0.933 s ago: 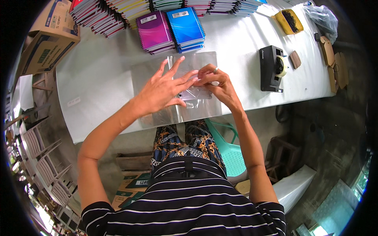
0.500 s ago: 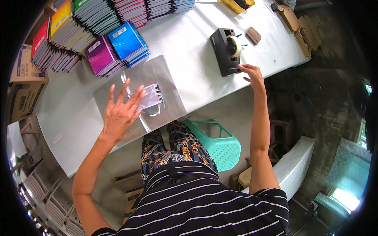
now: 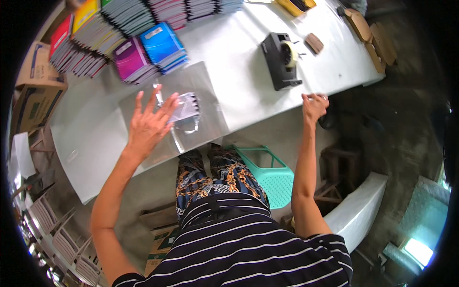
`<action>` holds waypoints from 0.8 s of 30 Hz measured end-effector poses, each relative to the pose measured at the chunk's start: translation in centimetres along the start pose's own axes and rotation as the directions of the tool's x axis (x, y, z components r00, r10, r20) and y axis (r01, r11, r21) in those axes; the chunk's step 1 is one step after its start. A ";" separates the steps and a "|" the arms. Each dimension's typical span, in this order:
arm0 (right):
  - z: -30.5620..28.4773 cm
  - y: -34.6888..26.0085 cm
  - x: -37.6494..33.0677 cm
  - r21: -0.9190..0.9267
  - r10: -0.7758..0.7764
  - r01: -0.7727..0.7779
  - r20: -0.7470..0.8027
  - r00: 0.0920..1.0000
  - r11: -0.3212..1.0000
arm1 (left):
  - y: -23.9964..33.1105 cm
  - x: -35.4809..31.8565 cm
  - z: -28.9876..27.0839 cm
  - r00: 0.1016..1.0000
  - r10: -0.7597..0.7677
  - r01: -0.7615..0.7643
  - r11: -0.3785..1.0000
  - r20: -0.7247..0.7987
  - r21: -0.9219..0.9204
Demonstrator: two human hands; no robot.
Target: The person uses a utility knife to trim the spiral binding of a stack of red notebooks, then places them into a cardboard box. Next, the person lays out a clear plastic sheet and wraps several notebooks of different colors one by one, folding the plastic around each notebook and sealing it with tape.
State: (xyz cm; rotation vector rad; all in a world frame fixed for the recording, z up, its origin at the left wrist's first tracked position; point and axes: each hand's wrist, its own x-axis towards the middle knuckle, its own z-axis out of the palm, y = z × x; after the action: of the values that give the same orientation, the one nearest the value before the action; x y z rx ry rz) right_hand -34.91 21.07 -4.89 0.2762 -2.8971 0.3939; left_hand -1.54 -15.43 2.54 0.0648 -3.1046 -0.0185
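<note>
My left hand (image 3: 149,119) lies with fingers spread over a clear plastic sheet (image 3: 205,79) near the table's front edge. Beside its fingertips, a small whitish packet (image 3: 184,109) with black marks along one edge rests on the sheet. My right hand (image 3: 315,106) is closed in a pinch just off the front edge of the table, below the black tape dispenser (image 3: 276,67). Whatever its fingers hold, if anything, is too small to make out. A roll of pale tape (image 3: 289,54) sits in the dispenser, apart from the hand.
Stacks of spiral notebooks, with a purple notebook (image 3: 133,60) and a blue notebook (image 3: 163,44) nearest, stand at the back left. A brown block (image 3: 314,43) lies beyond the dispenser. Cardboard boxes (image 3: 40,91) are at the left; a green stool (image 3: 272,184) stands under the front edge.
My right hand has moved from the dispenser's front end toward me and slightly right, its fingers now closed. My left hand stays spread on the sheet. The whole view has shifted slightly.
</note>
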 end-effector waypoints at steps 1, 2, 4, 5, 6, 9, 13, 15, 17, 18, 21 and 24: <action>-0.5 -1.7 -1.3 0.092 0.101 -0.102 0.012 0.995 0.991 | 0.1 0.1 -0.1 0.999 0.008 -0.009 0.999 0.035 0.032; -1.4 -4.5 -1.7 0.546 0.148 -0.357 0.390 0.909 0.758 | -0.3 0.5 0.1 1.000 0.016 -0.016 0.999 -0.003 0.039; -5.0 -14.3 -7.2 0.748 -0.184 -0.556 0.643 0.744 0.364 | -0.3 0.2 0.6 1.000 0.021 -0.021 1.000 -0.020 0.021; -7.2 -18.9 -9.7 0.665 -0.230 -0.653 0.743 0.629 0.364 | -0.4 0.2 0.7 1.000 0.022 -0.022 1.000 -0.021 0.005; -8.7 -22.6 -11.8 0.601 -0.251 -0.733 0.799 0.546 0.319 | -0.4 0.4 0.9 0.999 0.028 -0.029 0.999 -0.027 -0.016; -7.4 -27.4 -15.9 0.512 -0.296 -0.841 0.842 0.452 0.174 | -0.3 0.5 1.3 0.997 0.032 -0.033 0.999 -0.074 -0.020; -3.7 -27.4 -20.2 0.519 -0.090 -0.840 0.855 0.511 0.161 | -0.7 0.3 1.6 0.994 0.052 -0.054 0.998 -0.096 -0.023; -3.1 -27.7 -21.1 0.581 -0.062 -0.805 0.813 0.578 0.119 | -1.0 0.2 1.7 0.992 0.059 -0.063 0.998 -0.113 -0.029; -3.1 -28.1 -21.5 0.624 -0.057 -0.776 0.781 0.622 0.091 | -1.7 0.5 1.2 0.997 0.060 -0.065 0.993 -0.047 -0.096; -2.9 -28.0 -21.6 0.642 -0.065 -0.761 0.767 0.638 0.095 | -2.0 0.8 1.0 0.998 0.065 -0.066 0.990 -0.015 -0.127; -1.6 -27.6 -22.5 0.737 -0.070 -0.637 0.665 0.744 0.229 | -3.0 3.4 1.4 0.995 -0.002 -0.030 0.941 -0.095 -0.338; 1.0 -27.0 -23.2 0.688 -0.110 -0.332 0.513 0.851 0.645 | -4.7 4.6 4.0 0.975 0.114 0.054 0.713 0.191 -0.699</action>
State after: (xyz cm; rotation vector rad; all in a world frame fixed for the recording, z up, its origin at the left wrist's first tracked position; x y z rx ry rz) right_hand -7.07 -1.14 -4.54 0.3543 -3.0432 1.8582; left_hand -6.06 -20.25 -1.39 -0.0152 -3.0552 -1.2830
